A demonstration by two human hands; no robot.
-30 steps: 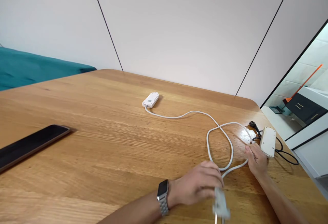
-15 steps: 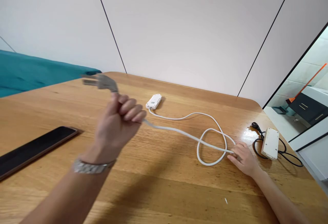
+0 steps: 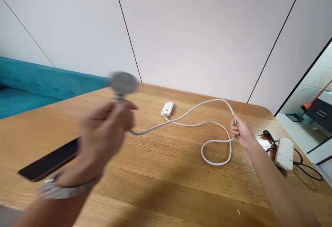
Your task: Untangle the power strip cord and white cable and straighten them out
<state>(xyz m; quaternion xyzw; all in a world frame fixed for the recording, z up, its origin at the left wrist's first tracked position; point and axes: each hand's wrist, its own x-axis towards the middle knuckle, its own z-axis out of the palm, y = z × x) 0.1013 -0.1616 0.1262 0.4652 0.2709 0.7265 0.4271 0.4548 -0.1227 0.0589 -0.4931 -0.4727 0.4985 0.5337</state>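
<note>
My left hand [image 3: 105, 126], blurred by motion, is closed round the plug end of a white power cord. The grey plug [image 3: 124, 82] sticks up above its fingers. From there the power cord [image 3: 193, 108] arcs through the air to my right hand [image 3: 240, 130], which grips it with curled fingers above the table. Below that hand the cord makes a loop on the wood, then runs back to a white power strip [image 3: 167, 109] lying near the table's far edge.
A black phone [image 3: 50, 159] lies on the wooden table [image 3: 166, 185] at left, partly behind my left arm. At right sits a second white power strip [image 3: 284, 153] with a black cord and plug [image 3: 267, 133]. A white wall [image 3: 194, 40] rises behind; a teal sofa [image 3: 52, 85] stands left.
My right hand has lifted off the table, raising the cord into an arc. My left hand has turned, so the plug shows its other side. The view has shifted slightly left.
</note>
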